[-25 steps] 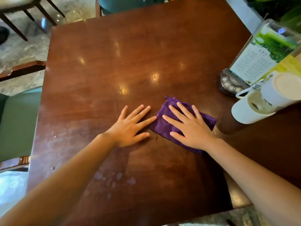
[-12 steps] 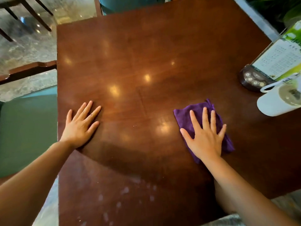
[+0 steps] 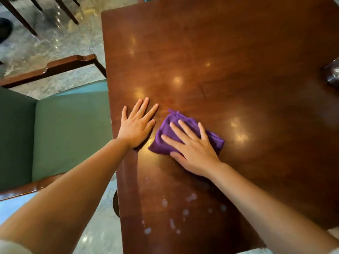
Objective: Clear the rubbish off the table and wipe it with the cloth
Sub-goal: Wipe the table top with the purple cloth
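Observation:
A purple cloth (image 3: 167, 129) lies bunched on the dark brown wooden table (image 3: 220, 52), near its left edge. My right hand (image 3: 190, 147) presses flat on the cloth with fingers spread, covering most of it. My left hand (image 3: 136, 124) rests flat on the bare wood just left of the cloth, fingers spread, holding nothing. Pale wet spots (image 3: 183, 211) dot the table near its front edge. No rubbish shows on the table.
A green upholstered chair (image 3: 60, 132) with a wooden frame stands against the table's left edge. A dark round object (image 3: 333, 74) sits at the far right edge. More chair legs (image 3: 23, 17) stand on the stone floor at the top left.
My right hand has slid the cloth leftwards across the table to beside my left hand. The view has shifted left, so the cup and menu stand have left the frame.

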`<state>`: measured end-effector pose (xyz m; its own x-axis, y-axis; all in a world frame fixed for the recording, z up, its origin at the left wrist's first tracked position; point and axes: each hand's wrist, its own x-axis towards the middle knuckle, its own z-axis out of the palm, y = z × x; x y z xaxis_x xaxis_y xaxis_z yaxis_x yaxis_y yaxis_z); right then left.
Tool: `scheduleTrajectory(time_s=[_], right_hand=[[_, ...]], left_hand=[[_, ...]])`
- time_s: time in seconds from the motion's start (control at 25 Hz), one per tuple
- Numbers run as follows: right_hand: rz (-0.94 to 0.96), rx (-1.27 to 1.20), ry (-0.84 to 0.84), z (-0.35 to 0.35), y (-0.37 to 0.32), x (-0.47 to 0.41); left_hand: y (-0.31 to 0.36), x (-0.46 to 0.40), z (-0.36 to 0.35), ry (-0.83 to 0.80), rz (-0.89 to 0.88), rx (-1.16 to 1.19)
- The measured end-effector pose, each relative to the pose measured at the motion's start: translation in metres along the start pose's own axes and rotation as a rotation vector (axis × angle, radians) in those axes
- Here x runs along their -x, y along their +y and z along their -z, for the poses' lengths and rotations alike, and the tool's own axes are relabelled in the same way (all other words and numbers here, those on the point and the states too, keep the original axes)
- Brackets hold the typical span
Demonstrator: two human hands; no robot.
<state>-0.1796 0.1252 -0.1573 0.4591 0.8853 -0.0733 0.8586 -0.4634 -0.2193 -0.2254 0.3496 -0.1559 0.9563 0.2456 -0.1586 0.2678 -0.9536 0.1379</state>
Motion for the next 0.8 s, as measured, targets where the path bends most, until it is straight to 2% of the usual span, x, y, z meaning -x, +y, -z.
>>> scheduleTrajectory(time_s=[0.08, 0.12, 0.16, 0.28, 0.4, 0.48, 0.56, 0.8], right_hand=[[0.171, -0.024, -0.049, 0.004, 0.016, 0.012], [0.166, -0.023, -0.045, 0.006, 0.026, 0.012], [0.092, -0.016, -0.025, 0.009, 0.038, 0.006], [-0.308, 0.003, 0.095, 0.017, 0.063, -0.033], [-0.505, -0.003, 0.115, 0.015, 0.061, -0.079], [-0.462, 0.014, 0.109, 0.012, 0.047, -0.100], [-0.325, 0.039, 0.087, 0.007, 0.024, -0.107], [-0.061, 0.066, 0.058, -0.007, -0.046, -0.071]], left_hand=[[0.000, -0.002, 0.000, -0.008, -0.014, 0.017], [-0.003, -0.004, 0.001, -0.023, -0.032, 0.040], [-0.009, -0.005, 0.004, -0.037, -0.059, 0.063], [-0.035, -0.002, 0.008, 0.005, -0.125, 0.008], [-0.050, 0.004, 0.002, 0.070, 0.051, -0.021], [-0.048, 0.003, -0.001, 0.084, 0.071, 0.008], [-0.046, 0.003, 0.001, 0.097, 0.058, 0.034], [-0.046, 0.004, 0.005, 0.079, 0.047, 0.079]])
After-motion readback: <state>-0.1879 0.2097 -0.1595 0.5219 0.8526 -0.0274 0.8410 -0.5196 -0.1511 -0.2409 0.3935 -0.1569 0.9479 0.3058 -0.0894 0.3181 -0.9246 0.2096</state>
